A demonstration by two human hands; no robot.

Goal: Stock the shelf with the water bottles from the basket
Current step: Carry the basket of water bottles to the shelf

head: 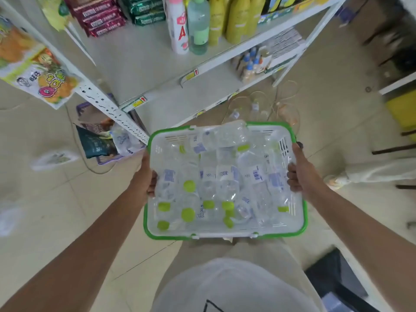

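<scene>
- With left hand (147, 176), grips left rim of basket (225, 237), fingers curled over the edge.
- With right hand (300, 172), grips right rim the same way, fingers hooked inside, thumb along the green edge.
- Holds basket level in front of the body, clear of the floor (56, 199), near the front edge of the shelf (144, 64).
- Carries in it the bottles (227, 176): clear, lime-green caps, blue-and-white labels, heaped every way from wall to wall, one lying against the far rim.
- Faces a white shelf, bare along the left and middle of its front edge.
- Toward its right end, finds tall bottles (198, 25): one white with a pink cap, one pale green, several yellow, all upright and touching.
- At its back left corner, sees stacked packets (101, 16), maroon beside dark green.
- On the board below, right end, makes out small blue-capped bottles (249, 64), blurred.
- Left of the upright, notes hanging snack bags (45, 73).
- On the floor by the upright's foot, sees a purple crate (101, 131) with bags in it.
- Beyond the basket's far rim, glimpses more clear bottles on the floor (254, 109).
</scene>
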